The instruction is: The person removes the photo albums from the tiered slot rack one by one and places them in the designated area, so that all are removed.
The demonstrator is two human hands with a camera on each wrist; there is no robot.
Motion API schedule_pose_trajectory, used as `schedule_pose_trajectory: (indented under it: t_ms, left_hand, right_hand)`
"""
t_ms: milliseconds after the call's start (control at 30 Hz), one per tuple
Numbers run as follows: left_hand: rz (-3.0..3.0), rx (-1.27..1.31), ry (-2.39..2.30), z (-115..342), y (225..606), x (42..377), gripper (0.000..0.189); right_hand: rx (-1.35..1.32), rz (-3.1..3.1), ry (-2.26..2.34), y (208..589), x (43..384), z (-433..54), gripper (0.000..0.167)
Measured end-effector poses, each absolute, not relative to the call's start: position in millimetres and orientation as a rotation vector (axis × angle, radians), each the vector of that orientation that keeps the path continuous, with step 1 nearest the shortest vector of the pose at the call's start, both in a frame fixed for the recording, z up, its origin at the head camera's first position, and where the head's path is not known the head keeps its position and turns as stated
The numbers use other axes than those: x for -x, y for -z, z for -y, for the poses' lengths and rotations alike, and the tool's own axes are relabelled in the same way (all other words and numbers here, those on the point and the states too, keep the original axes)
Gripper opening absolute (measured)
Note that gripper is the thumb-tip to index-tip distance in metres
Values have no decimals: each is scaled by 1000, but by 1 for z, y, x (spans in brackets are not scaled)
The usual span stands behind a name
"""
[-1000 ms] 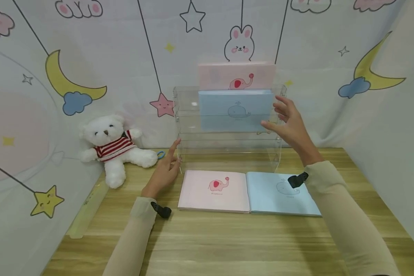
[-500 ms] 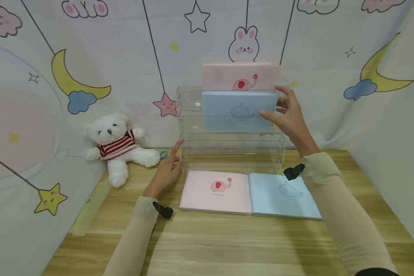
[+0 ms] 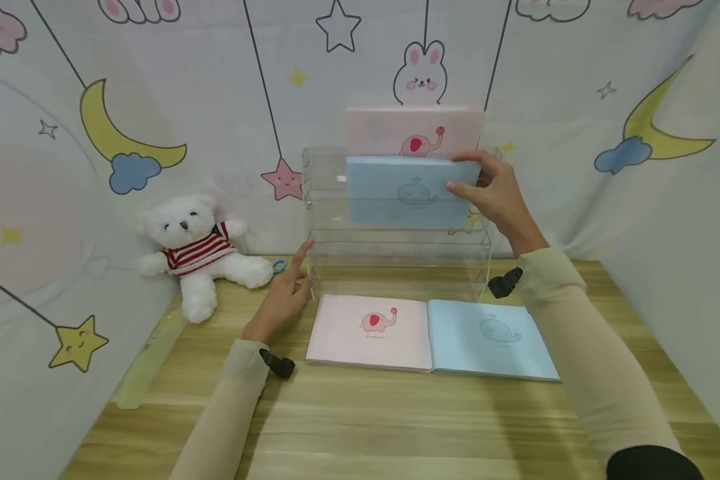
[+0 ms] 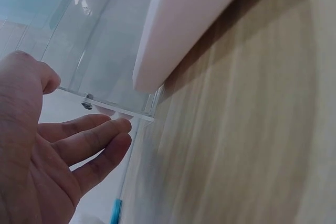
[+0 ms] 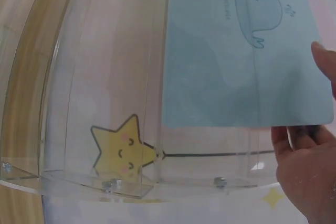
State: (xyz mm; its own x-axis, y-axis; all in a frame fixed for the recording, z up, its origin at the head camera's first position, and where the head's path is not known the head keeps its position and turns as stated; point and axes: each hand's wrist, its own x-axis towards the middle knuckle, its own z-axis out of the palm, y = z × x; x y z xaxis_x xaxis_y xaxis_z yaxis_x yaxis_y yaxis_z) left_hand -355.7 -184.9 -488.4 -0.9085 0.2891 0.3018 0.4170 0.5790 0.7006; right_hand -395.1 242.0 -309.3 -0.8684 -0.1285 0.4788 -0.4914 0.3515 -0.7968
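A clear acrylic rack (image 3: 396, 253) with tiers stands at the back of the table. On it, a light blue book with a whale drawing (image 3: 390, 193) stands upright in front of a pink book with an elephant (image 3: 378, 130). My right hand (image 3: 501, 197) holds the blue book at its upper right corner, thumb on the cover and fingers at the top and behind, partly hidden. My left hand (image 3: 285, 297) rests its fingers against the rack's left side, as the left wrist view (image 4: 79, 145) shows too, without curling round it.
In front of the rack lie a pink elephant book (image 3: 369, 333) and a blue whale book (image 3: 492, 340), side by side. A white teddy bear (image 3: 198, 253) in a striped shirt sits at the left, near a pale yellow-green strip (image 3: 150, 363). A patterned curtain (image 3: 216, 67) hangs behind.
My right hand has moved left and in from beside the blue book to its upper right corner and taken hold there. My left hand stays at the rack's side.
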Motion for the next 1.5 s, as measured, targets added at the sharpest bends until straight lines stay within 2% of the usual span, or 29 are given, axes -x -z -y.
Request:
schedule_pose_trajectory:
  t_ms: [200,400,567,1500]
  left_hand:
    - [2625,587,1242,183,486,356,76]
    - [2646,567,1241,183,488,353,75]
    - [2639,575,1236,182,488,353,75]
    - [2636,586,1264,183,487,352,74]
  right_hand:
    - [-590,2252,-1596,302,404,-236,39]
    - [-556,2192,-1701,310,411,-227,33]
    - [-447,2159,-1650,315,412,-223,31]
    - [-203,1930,-1739,317,410,-202,27]
